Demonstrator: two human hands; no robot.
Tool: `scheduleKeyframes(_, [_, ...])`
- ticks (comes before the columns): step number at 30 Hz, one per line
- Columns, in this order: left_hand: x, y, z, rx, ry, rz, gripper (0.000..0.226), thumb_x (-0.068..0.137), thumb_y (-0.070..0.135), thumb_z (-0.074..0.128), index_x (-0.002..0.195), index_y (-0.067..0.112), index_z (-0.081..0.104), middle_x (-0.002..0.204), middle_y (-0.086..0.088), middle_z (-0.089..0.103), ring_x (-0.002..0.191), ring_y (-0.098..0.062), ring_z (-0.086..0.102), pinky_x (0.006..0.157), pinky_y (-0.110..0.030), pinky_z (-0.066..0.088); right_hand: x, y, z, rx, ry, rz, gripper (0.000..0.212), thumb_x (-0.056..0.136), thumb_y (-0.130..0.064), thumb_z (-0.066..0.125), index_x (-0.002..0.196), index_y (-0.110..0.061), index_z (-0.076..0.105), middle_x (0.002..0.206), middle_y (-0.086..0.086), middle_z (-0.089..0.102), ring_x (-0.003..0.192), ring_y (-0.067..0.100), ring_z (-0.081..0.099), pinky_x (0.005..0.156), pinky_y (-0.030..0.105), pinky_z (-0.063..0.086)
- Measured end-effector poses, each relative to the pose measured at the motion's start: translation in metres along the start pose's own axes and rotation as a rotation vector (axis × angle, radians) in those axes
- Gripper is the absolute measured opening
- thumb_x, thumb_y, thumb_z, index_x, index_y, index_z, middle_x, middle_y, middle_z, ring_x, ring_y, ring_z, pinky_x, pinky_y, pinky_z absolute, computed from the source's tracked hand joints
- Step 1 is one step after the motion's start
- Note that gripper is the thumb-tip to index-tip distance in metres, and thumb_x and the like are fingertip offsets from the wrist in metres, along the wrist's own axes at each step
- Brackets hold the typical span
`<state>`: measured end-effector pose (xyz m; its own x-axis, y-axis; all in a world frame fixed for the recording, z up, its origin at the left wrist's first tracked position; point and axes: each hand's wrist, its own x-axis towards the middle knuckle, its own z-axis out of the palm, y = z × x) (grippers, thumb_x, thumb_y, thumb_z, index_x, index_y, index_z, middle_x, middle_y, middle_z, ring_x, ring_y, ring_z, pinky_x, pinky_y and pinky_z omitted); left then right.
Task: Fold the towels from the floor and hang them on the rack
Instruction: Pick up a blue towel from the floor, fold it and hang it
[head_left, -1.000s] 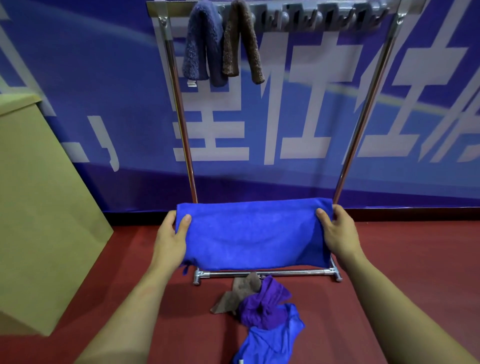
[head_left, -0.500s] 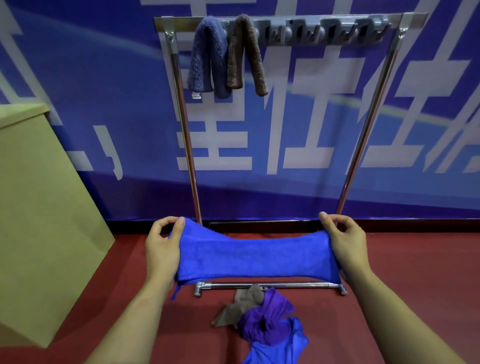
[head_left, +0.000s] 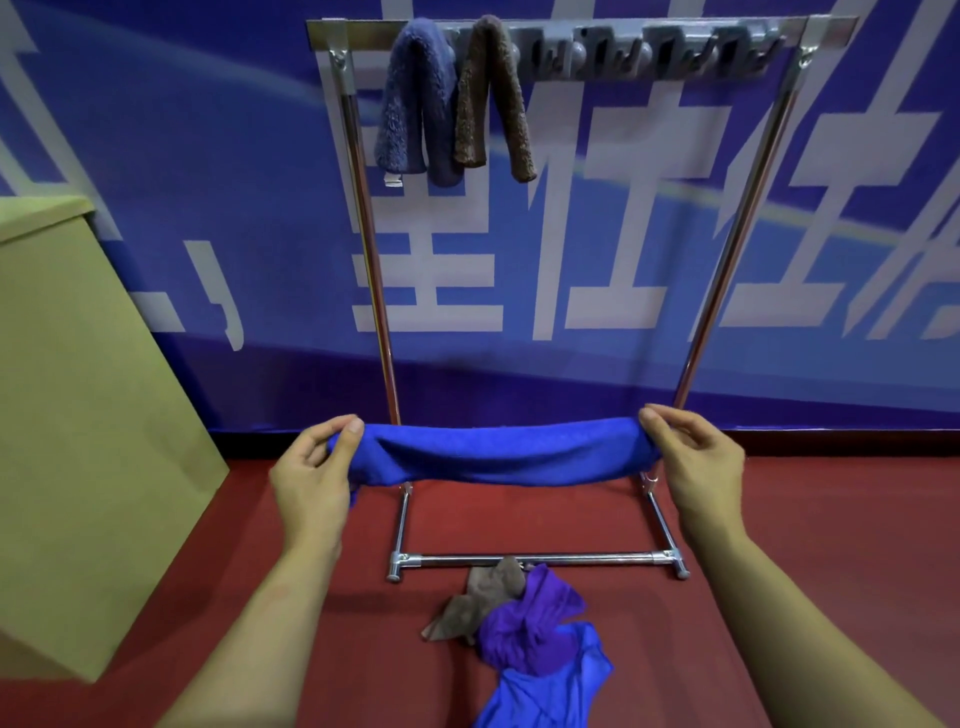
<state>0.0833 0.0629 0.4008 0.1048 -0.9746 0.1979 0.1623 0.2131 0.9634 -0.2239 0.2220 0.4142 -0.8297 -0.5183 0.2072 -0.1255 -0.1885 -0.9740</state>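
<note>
I hold a bright blue towel (head_left: 498, 454) stretched level in front of the metal rack (head_left: 371, 270), folded into a narrow band. My left hand (head_left: 314, 467) pinches its left end and my right hand (head_left: 691, 457) pinches its right end. On the rack's top bar hang a grey-blue towel (head_left: 415, 104) and a brown towel (head_left: 493, 98). On the red floor below lie a brown towel (head_left: 480, 597), a purple towel (head_left: 530, 623) and a blue towel (head_left: 545, 686) in a loose heap.
A tan cardboard box (head_left: 88, 415) stands at the left, close to my left arm. A blue banner wall (head_left: 571, 260) with white characters stands behind the rack. The rack's base bar (head_left: 535, 560) lies on the floor just behind the heap.
The blue towel went from a wide hanging panel to a narrow folded band, and both hands turned and rose slightly. The view tilted so more of the rack's base shows.
</note>
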Motion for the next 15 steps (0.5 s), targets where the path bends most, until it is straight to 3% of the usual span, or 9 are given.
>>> scheduleKeyframes(5, [0.001, 0.009, -0.005, -0.068, 0.084, -0.006, 0.019, 0.084, 0.016, 0.081, 0.101, 0.009, 0.077, 0.093, -0.002, 0.078, 0.089, -0.012, 0.074, 0.086, -0.025, 0.057, -0.006, -0.008, 0.0, 0.069, 0.067, 0.001, 0.016, 0.082, -0.017, 0.082, 0.096, -0.011, 0.079, 0.091, 0.006, 0.079, 0.091, 0.015, 0.075, 0.088, 0.027, 0.057])
scheduleKeyframes(9, [0.001, 0.005, -0.006, -0.048, 0.071, -0.025, 0.01, 0.083, 0.017, 0.081, 0.092, 0.014, 0.077, 0.08, 0.003, 0.078, 0.082, -0.008, 0.073, 0.078, -0.02, 0.056, -0.002, -0.004, -0.002, 0.114, 0.107, 0.064, 0.012, 0.082, -0.017, 0.082, 0.093, -0.012, 0.08, 0.086, 0.004, 0.079, 0.087, 0.016, 0.073, 0.092, 0.034, 0.057])
scheduleKeyframes(12, [0.001, 0.002, -0.004, -0.013, 0.06, -0.063, 0.007, 0.084, 0.019, 0.08, 0.09, 0.018, 0.076, 0.082, 0.003, 0.077, 0.079, -0.005, 0.071, 0.073, -0.016, 0.054, 0.001, 0.005, -0.001, 0.096, 0.072, 0.133, 0.006, 0.082, -0.017, 0.082, 0.087, -0.017, 0.08, 0.081, -0.001, 0.078, 0.082, 0.012, 0.071, 0.092, 0.038, 0.057])
scheduleKeyframes(15, [0.002, -0.006, -0.005, 0.026, 0.032, -0.158, 0.011, 0.084, 0.021, 0.081, 0.094, 0.017, 0.077, 0.089, 0.0, 0.078, 0.086, -0.011, 0.073, 0.084, -0.027, 0.056, 0.003, 0.013, -0.001, 0.053, 0.008, 0.217, 0.011, 0.082, -0.013, 0.081, 0.093, -0.011, 0.078, 0.09, 0.008, 0.078, 0.083, 0.017, 0.069, 0.092, 0.043, 0.056])
